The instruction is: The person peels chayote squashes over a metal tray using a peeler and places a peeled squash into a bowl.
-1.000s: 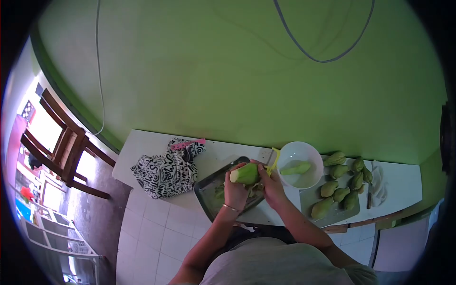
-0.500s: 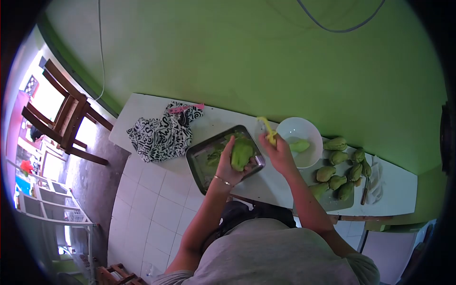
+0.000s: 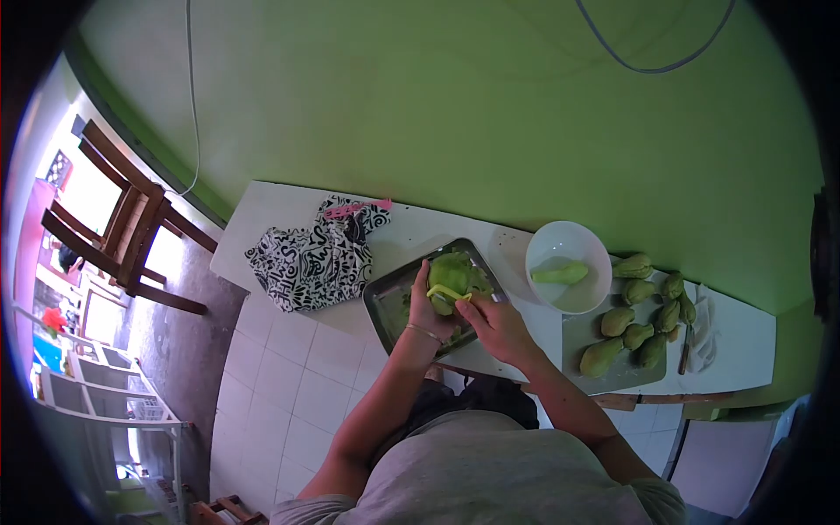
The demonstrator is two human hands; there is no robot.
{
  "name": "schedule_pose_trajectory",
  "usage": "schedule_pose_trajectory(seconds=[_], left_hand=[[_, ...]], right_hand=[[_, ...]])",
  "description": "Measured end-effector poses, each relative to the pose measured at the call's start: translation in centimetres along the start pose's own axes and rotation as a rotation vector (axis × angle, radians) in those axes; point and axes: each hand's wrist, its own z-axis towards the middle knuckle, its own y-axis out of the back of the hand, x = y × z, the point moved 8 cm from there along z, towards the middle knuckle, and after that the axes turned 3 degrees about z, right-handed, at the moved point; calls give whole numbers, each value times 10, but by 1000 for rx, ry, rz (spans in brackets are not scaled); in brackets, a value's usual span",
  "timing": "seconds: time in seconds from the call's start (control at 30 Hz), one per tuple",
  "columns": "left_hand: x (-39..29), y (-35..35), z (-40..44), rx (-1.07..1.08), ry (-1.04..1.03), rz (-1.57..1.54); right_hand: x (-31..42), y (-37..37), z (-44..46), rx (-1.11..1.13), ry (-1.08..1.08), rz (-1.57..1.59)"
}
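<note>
My left hand [image 3: 426,308] is closed around a green chayote [image 3: 449,273], holding it above a metal tray [image 3: 376,295]. In my right hand [image 3: 495,329] is a yellow peeler [image 3: 450,292], its head against the lower side of the chayote. Green peelings lie in the tray, partly covered by my hands. To the right of the tray stands a white bowl [image 3: 567,229] with a pale peeled chayote [image 3: 560,273] in it.
Several unpeeled chayotes [image 3: 618,321] lie on a grey board [image 3: 626,378] at the right, beside a knife [image 3: 683,350] and a white cloth [image 3: 703,337]. A black-and-white patterned fabric [image 3: 317,262] lies on the table's left. The green wall [image 3: 437,114] borders the table.
My right hand has brought the peeler down and left from near the bowl onto the chayote. The view has shifted slightly. My left hand still holds the chayote over the tray.
</note>
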Motion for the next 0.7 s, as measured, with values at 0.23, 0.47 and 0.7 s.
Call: schedule_pose_trajectory(seconds=[0.23,0.47,0.7], left_hand=[[-13,7,-9,56,30,67],[-39,3,-11,69,-87,102],[-42,-8,-6,134,-56,52]], right_hand=[[20,-15,4,-191,265,-339],[31,-21,22,-224,326,-416],[34,-18,27,-276,301,-395]])
